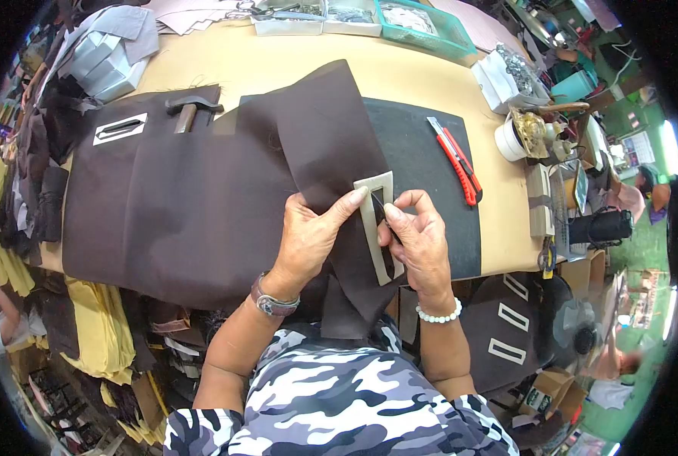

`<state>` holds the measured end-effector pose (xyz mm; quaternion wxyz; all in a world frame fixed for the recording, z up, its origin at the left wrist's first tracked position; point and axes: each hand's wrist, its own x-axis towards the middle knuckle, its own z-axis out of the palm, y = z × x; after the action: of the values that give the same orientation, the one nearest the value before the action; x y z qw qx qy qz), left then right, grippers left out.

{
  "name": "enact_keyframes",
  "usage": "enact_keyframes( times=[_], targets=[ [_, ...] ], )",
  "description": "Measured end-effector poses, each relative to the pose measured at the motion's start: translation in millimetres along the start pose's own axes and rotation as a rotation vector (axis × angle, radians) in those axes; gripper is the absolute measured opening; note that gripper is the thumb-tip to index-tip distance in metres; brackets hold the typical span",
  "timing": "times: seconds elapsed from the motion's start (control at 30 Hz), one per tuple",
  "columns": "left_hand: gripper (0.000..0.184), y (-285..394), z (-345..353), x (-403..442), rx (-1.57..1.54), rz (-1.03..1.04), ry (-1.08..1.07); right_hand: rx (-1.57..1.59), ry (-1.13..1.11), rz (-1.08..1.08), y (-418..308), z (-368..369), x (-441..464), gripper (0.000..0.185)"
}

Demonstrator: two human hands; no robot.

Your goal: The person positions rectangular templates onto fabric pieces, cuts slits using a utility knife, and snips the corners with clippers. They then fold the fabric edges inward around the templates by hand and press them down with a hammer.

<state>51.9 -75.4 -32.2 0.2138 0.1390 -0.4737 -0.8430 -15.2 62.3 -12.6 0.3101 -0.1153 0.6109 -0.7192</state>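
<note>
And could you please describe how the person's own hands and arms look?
Both hands are ungloved. The left hand has a brownish wristband with a silvery piece, perhaps a watch; the right hand has a bracelet of round white beads. The short sleeves are camouflage-patterned in black, grey and white.

Bare forearms (232, 346) angled forward and inward. Left hand (306, 242): back up, thumb (346, 204) stretched toward right hand (422, 239), fingers mostly hidden underneath. Right: fingers curled, thumb angled in. Thumb tips near each other, apart.
</note>
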Motion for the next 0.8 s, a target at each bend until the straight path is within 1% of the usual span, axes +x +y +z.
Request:
enact_keyframes(
  times=[0.13, 0.23, 0.33, 0.5, 0.6, 0.8],
  targets=[
    [0.014, 2.4, 4.3, -4.0, -0.007, 0.008, 0.02, 0.018, -0.003, -0.015, 3.1, 2.8, -1.3, 0.019],
    [0.016, 0.1, 6.3, -4.2, -0.026, 0.009, 0.066, -0.112, 0.041, -0.078, 6.8, 4.5, -3.6, 0.018],
    [0.019, -2.6, 11.7, -3.1, -0.03, 0.022, 0.135, -0.136, 0.118, -0.054, 9.1, 5.1, -17.5, 0.017],
    [0.02, -13.2, 20.0, -9.1, -0.038, 0.025, 0.194, -0.125, 0.164, -0.059, 21.5, 13.2, -31.6, 0.018],
    [0.019, -16.8, 26.1, -15.2, -0.033, 0.092, 0.244, -0.174, 0.218, -0.087, 26.0, 15.9, -30.8, 0.018],
    [0.016, -19.5, 24.4, -26.4, 0.013, 0.095, 0.254, -0.037, 0.24, -0.175, 26.2, 27.2, -26.4, 0.017]
  ],
)
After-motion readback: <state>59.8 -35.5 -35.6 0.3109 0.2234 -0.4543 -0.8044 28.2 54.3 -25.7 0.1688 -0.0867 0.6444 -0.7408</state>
